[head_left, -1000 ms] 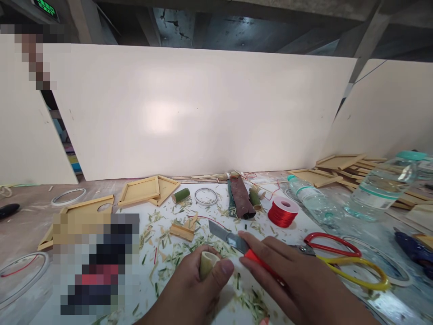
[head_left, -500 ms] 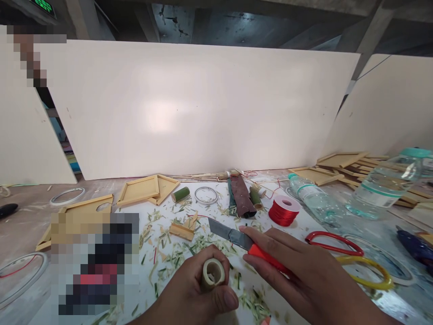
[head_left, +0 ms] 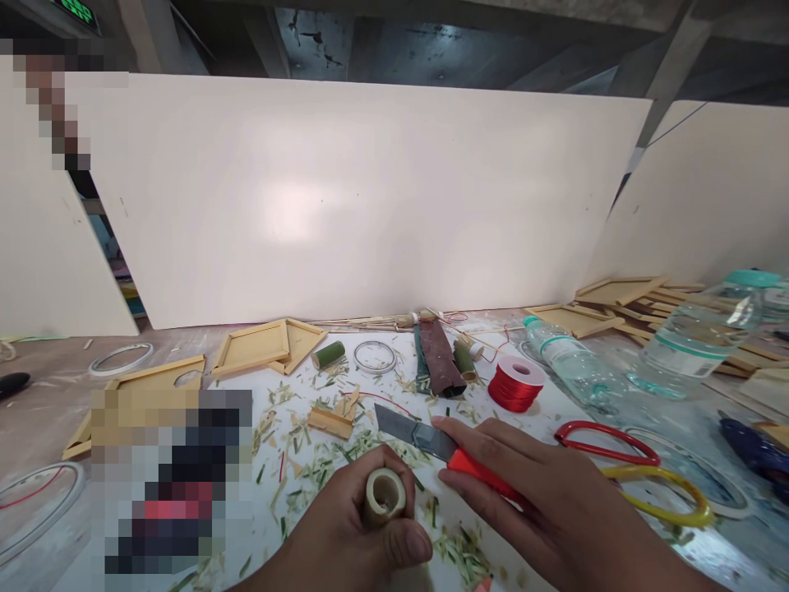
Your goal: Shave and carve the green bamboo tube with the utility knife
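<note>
In my left hand I grip a short hollow bamboo tube, its open end tipped up toward me. My fingers wrap round it and hide its lower part. To the right, my right hand holds a red utility knife with its wide grey blade out, pointing to the upper left. The blade is apart from the tube, above and beyond it. Green and pale bamboo shavings lie scattered beneath both hands. Just beyond them rests a split bamboo piece.
A spool of red cord, a green bamboo piece and brown sandpaper lie farther back. Red-handled and yellow rings sit at right, near water bottles. Wooden frames stand before a white partition.
Both hands have shifted very slightly left, with the tube and knife still held. The tube's opening shows a little more toward me.
</note>
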Demonstrator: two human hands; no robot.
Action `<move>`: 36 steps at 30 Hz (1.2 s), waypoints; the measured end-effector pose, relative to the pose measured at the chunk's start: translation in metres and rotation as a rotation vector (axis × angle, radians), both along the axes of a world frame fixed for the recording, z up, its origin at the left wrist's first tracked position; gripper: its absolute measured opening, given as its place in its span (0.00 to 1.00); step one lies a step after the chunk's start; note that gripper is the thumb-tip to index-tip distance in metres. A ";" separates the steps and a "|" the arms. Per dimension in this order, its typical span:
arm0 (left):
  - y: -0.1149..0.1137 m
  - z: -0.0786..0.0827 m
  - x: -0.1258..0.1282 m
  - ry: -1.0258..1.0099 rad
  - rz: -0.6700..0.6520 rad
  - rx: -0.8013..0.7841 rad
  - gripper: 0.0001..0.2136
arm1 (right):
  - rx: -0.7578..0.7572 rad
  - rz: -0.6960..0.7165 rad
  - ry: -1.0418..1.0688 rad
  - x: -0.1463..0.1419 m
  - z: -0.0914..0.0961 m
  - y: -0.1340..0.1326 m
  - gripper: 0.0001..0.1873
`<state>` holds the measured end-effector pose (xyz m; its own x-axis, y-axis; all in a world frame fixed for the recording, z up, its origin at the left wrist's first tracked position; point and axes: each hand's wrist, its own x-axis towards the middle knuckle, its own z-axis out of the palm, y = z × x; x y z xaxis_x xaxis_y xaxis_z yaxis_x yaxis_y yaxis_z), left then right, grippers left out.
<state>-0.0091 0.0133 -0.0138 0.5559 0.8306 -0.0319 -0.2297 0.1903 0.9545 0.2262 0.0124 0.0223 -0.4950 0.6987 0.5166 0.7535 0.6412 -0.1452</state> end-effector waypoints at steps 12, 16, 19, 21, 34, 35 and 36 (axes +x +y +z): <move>0.001 0.011 0.004 -0.023 0.026 -0.121 0.28 | -0.093 0.072 -0.028 0.001 -0.006 0.001 0.15; 0.003 0.016 0.002 -0.075 -0.025 -0.129 0.29 | -0.164 0.183 -0.045 -0.006 0.001 -0.003 0.12; 0.003 0.007 -0.001 -0.064 -0.054 -0.087 0.25 | -0.134 0.245 -0.052 -0.009 0.006 -0.006 0.12; 0.003 0.001 -0.003 -0.020 -0.050 -0.069 0.23 | -0.124 0.255 -0.081 -0.009 0.006 -0.007 0.12; 0.002 0.007 0.003 0.105 0.061 -0.102 0.25 | 0.068 0.134 -0.092 -0.017 -0.017 -0.008 0.34; 0.001 0.007 0.004 0.123 0.077 -0.113 0.25 | 0.050 0.107 -0.080 -0.016 -0.017 -0.008 0.35; 0.001 0.007 0.004 0.141 0.098 -0.128 0.25 | 0.034 0.081 -0.067 -0.015 -0.016 -0.007 0.35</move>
<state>-0.0047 0.0147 -0.0066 0.4550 0.8650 -0.2118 -0.1193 0.2949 0.9480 0.2116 0.0052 0.0060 -0.5830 0.6377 0.5034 0.7066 0.7038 -0.0731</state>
